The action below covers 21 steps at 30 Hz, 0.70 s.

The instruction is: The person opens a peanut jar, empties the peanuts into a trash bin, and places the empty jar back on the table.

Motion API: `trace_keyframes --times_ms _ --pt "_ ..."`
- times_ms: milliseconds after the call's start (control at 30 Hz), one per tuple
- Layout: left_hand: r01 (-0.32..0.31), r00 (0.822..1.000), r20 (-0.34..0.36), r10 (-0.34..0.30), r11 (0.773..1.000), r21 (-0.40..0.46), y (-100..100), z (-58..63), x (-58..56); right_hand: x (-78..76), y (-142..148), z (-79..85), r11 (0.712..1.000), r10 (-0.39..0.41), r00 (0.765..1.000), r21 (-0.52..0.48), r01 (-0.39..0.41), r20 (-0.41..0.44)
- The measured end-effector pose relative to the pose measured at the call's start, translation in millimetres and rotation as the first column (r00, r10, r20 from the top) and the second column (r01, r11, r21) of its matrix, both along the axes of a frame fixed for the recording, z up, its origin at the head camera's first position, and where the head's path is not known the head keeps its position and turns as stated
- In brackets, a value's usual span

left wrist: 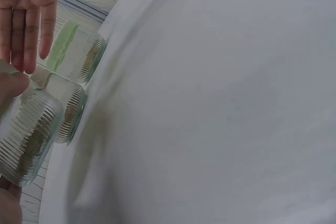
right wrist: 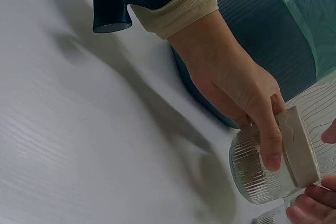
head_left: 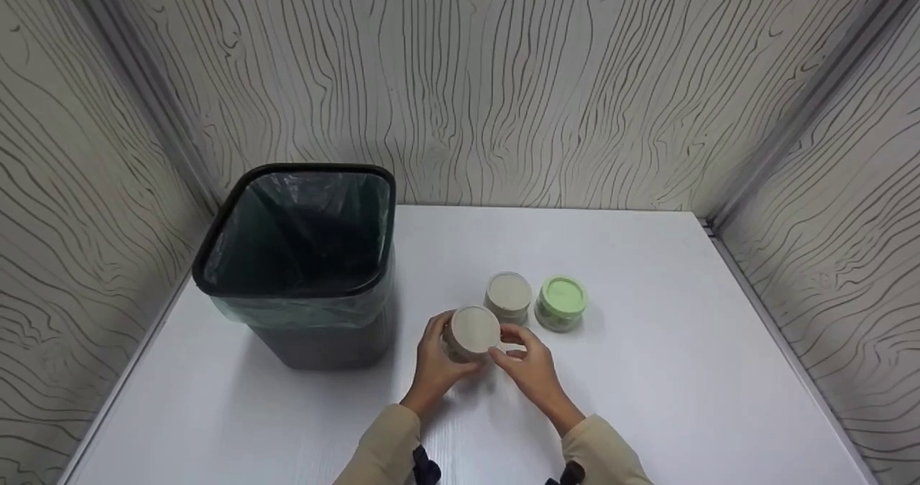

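Observation:
My left hand [head_left: 435, 365] grips a small ribbed glass jar [left wrist: 32, 135] with a beige lid [head_left: 476, 330], its thumb and fingers around the glass body. Brownish bits lie low inside the glass. The jar is lifted above the white table, lid up and slightly tilted. At the lid's right edge is my right hand [head_left: 533, 370], its fingers mostly straight and its fingertips right beside the rim. Just behind stands a second beige-lidded jar [head_left: 509, 292]. A green-lidded jar [head_left: 562, 302] is to its right, also with some brownish contents.
A dark waste bin [head_left: 323, 345] with a green bag [head_left: 302, 314] folded over its rim stands at the left. The white table [head_left: 683, 370] is enclosed by wood-grain patterned panels [head_left: 460, 90] at the back and sides.

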<state>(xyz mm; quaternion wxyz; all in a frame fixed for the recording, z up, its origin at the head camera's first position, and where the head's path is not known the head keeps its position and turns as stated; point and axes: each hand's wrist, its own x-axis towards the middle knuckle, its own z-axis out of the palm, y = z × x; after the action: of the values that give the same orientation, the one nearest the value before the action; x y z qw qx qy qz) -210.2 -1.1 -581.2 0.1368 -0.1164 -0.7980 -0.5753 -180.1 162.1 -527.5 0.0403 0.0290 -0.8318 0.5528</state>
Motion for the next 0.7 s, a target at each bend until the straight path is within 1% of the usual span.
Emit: trace_keyframes --times_ms 167,400,567,700 --pt "0.011 0.999 -0.040 -0.013 0.999 -0.041 2 -2.5 3.1 2.2 -1 3.3 0.999 0.028 0.999 0.024 -0.028 0.018" --pt "0.044 0.996 -0.069 -0.048 0.998 -0.049 6 -2.1 6.5 -1.5 0 4.7 0.999 -0.004 1.000 0.050 0.004 0.010" --pt "0.075 0.991 -0.105 -0.086 0.992 -0.099 8 0.0 8.8 -5.4 1 6.6 0.995 -0.014 0.999 0.096 0.011 0.032" --pt "0.064 0.988 -0.128 -0.084 0.987 -0.149 8 -0.3 10.7 -8.1 2 7.7 0.993 -0.004 0.999 0.122 -0.003 0.052"
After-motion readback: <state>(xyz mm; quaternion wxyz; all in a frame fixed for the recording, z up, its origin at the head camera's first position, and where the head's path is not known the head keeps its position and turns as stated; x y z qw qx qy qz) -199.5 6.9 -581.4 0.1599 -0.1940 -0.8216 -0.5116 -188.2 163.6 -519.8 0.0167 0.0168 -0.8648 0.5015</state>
